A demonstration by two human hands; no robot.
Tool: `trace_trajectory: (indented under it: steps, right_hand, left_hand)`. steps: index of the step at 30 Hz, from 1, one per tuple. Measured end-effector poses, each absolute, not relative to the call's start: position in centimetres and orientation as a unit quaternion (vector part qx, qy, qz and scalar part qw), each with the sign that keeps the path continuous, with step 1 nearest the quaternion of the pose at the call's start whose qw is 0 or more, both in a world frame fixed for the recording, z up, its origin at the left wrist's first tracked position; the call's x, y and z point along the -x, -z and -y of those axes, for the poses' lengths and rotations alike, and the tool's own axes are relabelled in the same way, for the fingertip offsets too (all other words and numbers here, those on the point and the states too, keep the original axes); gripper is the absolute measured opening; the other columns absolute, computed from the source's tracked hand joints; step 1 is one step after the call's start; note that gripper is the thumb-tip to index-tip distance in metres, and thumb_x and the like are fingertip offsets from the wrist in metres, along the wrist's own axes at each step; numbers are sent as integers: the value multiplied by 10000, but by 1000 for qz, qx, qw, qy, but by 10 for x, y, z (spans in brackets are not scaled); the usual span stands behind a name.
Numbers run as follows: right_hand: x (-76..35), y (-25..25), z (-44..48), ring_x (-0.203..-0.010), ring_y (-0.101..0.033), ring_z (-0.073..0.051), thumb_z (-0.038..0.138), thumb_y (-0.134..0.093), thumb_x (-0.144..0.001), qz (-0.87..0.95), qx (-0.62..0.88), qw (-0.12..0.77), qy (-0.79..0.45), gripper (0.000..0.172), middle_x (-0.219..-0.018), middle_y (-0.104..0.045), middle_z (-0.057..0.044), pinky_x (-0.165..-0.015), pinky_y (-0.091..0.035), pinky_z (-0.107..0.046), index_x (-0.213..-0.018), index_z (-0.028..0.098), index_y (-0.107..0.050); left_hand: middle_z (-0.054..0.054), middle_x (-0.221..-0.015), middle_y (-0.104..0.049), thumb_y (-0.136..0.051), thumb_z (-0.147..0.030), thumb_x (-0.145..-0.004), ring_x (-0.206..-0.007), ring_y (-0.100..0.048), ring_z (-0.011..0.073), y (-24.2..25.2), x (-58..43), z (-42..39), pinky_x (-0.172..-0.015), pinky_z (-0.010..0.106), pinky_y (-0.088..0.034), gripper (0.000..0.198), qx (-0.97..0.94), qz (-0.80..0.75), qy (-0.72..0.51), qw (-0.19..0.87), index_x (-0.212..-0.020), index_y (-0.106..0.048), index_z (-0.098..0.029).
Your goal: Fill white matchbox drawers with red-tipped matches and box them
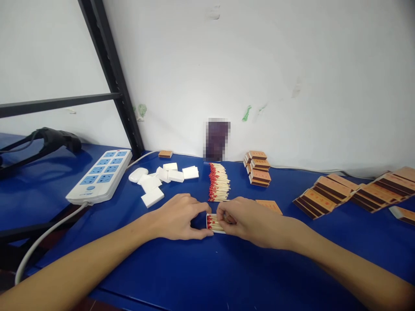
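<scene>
A small white matchbox tray filled with red-tipped matches lies on the blue table in front of me. My left hand grips the tray's left end, thumb on the near corner and fingertips at the far corner. My right hand is over the right part of the tray, its fingers curled and pinched on the matches there; the fingers partly hide what they hold. Just beyond the tray is a long pile of loose matches, red heads to the left. An orange matchbox sleeve lies flat behind my right hand.
White box trays lie scattered at the back left, beside a power strip. Stacked matchboxes stand near the wall. Rows of matchbox sleeves spread to the right. A black metal frame rises at the left.
</scene>
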State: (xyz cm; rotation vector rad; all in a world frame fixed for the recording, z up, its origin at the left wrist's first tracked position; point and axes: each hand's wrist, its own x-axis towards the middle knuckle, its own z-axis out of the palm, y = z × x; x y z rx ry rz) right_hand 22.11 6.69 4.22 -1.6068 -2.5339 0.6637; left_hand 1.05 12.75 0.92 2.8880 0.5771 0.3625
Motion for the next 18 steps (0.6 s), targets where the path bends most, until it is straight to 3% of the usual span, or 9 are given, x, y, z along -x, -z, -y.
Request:
trace_trajectory:
  steps: [8,14,18]
  right_hand:
    - [-221,-46,-71,-655,-513,-134,351,-516,-896,823,521,73,-212,179,-729,-609,-1,-551,-313,-258,-833,220,-620]
    - [-245,-41,-88,-780,-533,-162,239,-528,-867,831,534,73,-139,84,-867,-606,-16,-635,-357,-272,-906,225,-601]
    - [-246,-33,-95,-740,-529,-150,246,-519,-882,832,532,60,-149,95,-843,-604,-9,-625,-359,-267,-855,227,-609]
  left_hand:
    - [-33,-615,-548,-582,-548,-842,-570,-529,140,-9,-11,-128,-643,274,-391,394,-970,-190,-119,94,-973,-615,-177]
    - [-39,-615,-545,-591,-542,-833,-554,-521,134,-11,-11,-128,-643,268,-380,383,-971,-188,-115,90,-978,-614,-188]
    - [-35,-617,-548,-583,-540,-836,-562,-527,137,-13,-11,-128,-651,276,-386,379,-971,-191,-111,96,-964,-617,-185]
